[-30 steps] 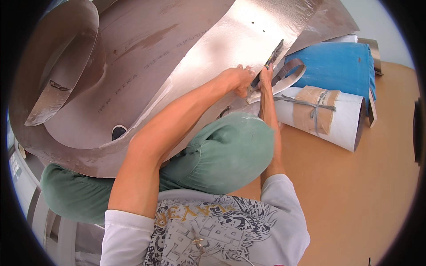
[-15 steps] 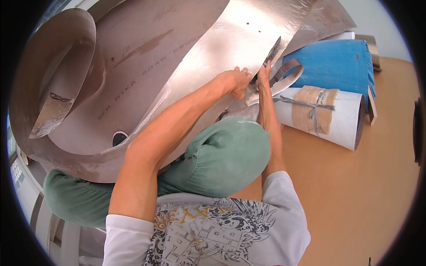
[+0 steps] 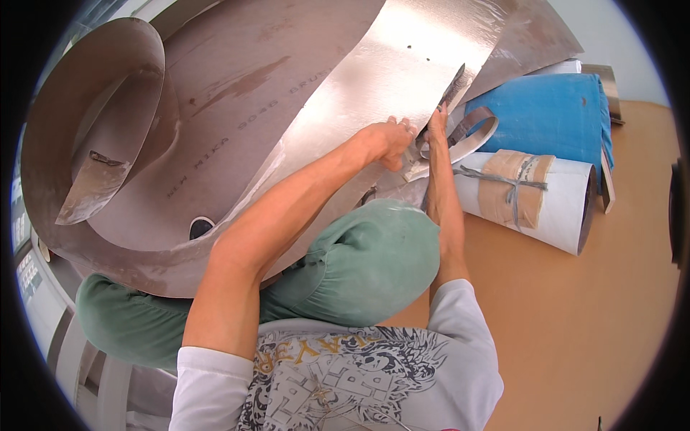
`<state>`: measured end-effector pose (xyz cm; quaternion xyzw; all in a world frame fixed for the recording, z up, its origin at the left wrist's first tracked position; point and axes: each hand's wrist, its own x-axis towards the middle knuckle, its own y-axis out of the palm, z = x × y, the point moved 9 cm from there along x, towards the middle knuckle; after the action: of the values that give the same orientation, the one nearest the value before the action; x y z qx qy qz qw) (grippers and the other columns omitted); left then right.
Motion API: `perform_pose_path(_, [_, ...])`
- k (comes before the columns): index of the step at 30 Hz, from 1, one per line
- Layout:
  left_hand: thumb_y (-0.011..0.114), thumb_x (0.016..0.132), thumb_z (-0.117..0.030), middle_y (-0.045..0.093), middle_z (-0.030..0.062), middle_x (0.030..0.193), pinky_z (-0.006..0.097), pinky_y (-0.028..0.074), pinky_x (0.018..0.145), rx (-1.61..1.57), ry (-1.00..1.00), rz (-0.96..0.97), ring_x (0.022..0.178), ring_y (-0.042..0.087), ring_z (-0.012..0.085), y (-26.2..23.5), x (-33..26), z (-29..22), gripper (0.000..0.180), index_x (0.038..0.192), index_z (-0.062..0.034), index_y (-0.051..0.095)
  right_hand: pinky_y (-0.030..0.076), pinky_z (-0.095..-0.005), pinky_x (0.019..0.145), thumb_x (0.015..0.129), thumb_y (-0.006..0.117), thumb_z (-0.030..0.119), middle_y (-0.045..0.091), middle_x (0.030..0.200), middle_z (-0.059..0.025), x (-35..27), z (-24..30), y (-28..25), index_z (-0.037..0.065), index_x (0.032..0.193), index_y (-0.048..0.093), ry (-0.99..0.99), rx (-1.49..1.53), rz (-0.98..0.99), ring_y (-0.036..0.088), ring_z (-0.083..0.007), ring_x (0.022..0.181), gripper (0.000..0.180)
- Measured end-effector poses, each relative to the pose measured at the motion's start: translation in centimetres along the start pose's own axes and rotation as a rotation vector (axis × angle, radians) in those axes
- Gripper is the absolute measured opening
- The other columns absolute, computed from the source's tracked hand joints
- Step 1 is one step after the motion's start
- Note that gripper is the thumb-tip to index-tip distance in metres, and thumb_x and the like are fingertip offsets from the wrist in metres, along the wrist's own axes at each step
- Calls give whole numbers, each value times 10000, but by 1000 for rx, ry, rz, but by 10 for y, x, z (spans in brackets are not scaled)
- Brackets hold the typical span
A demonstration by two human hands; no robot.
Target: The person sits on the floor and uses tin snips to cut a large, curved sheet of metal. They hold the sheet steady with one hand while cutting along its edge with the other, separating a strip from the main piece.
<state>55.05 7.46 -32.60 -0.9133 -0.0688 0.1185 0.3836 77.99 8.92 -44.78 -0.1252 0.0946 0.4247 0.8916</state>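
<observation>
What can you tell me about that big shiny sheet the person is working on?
The sheet is a large, thin, silvery-grey piece with a dull metallic sheen. It is flexible: its far left end curls into a broad loop. It lies bowed across the person's green-clad knees, reaching up to the picture's top. Small dark holes dot its bright upper part, and faint printing runs along the duller part. The left hand grips its right edge, and the right hand works at that same edge. A narrow strip curls there.

White roll [image 3: 568, 205] lies on the orange floor [image 3: 575, 323], banded with brown tape [image 3: 512, 188] and tied with grey cord [image 3: 514, 185]. Blue roll [image 3: 546, 115] just behind the white roll, touching it. Flat board [image 3: 608, 179], on edge, at the white roll's far end. Green trousers [image 3: 366, 262] near the white roll's left end.
</observation>
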Motion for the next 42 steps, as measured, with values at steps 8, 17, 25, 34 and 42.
perform_pose_path(8, [592,723,-118,322,309,1497,415,432,1058,-53,-31,38,1317,438,421,-12,-9,-4,833,1463,96,274,503,-396,889,857,649,186,599,1174,-203,-4,6,1,-23,1443,336,-19,-61,-60,606,-286,1057,696])
perform_pose_path(17, [568,741,-105,298,326,1499,403,415,1072,20,-45,41,1324,426,410,-6,-7,7,821,1469,104,252,490,-375,881,860,626,168,603,1162,-167,-12,39,26,-19,1332,475,-45,-104,-6,594,-256,1006,530])
perform_pose_path(25, [570,703,-78,288,334,1497,404,424,1064,-57,-23,45,1316,430,425,-2,1,3,845,1461,117,252,472,-354,911,862,651,224,609,1178,-181,13,30,-3,-40,1391,405,-28,-104,-69,594,-242,1041,641])
perform_pose_path(34, [603,698,-108,279,322,1507,407,425,1064,-35,-45,53,1319,425,416,-8,-3,3,868,1464,106,256,483,-310,841,872,639,178,639,1097,-114,8,44,15,-10,1346,473,-111,-94,43,608,-191,944,536])
perform_pose_path(42, [643,703,-137,324,297,1490,400,435,1053,-33,-55,101,1318,436,377,-3,4,9,866,1456,95,284,541,-345,733,843,656,191,670,954,-100,0,32,9,-5,1146,594,159,-48,115,655,-197,840,366])
